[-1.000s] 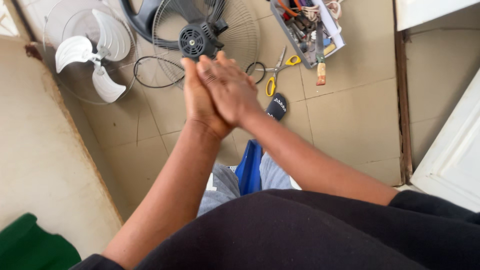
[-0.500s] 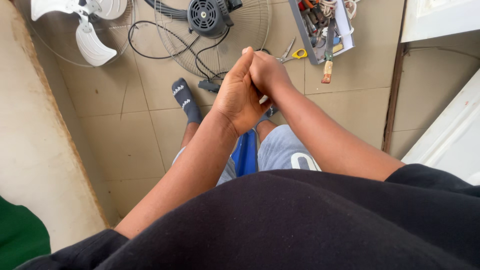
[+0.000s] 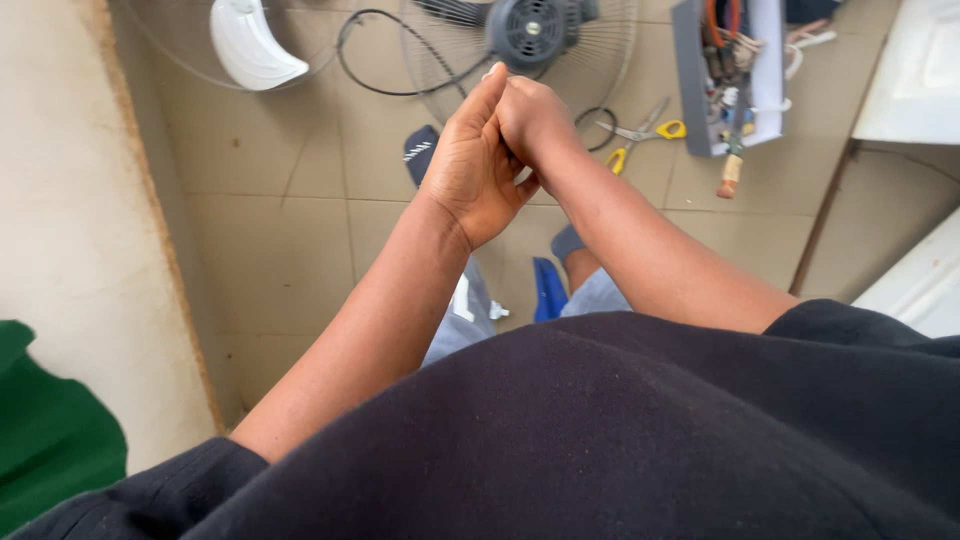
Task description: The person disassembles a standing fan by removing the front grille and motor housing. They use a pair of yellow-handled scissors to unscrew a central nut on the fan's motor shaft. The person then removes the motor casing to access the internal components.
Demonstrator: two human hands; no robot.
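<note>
My left hand and my right hand are pressed together in front of me, above the tiled floor. The right hand is curled into a fist, and the left hand cups it with its fingers stretched up along it. No object shows in either hand. Straight below them lies a black fan motor in its round wire guard, with a black cable looping off it. Yellow-handled scissors lie just right of the hands.
A white fan blade lies in a second wire guard at the top left. A grey tool tray holds several tools, with a wooden-handled tool beside it. My socked foot, a blue item, a beige wall, something green, white panels.
A second ago my palms lay flat against each other. The right hand has since curled into a fist inside the left, and the view has shifted toward the fan parts.
</note>
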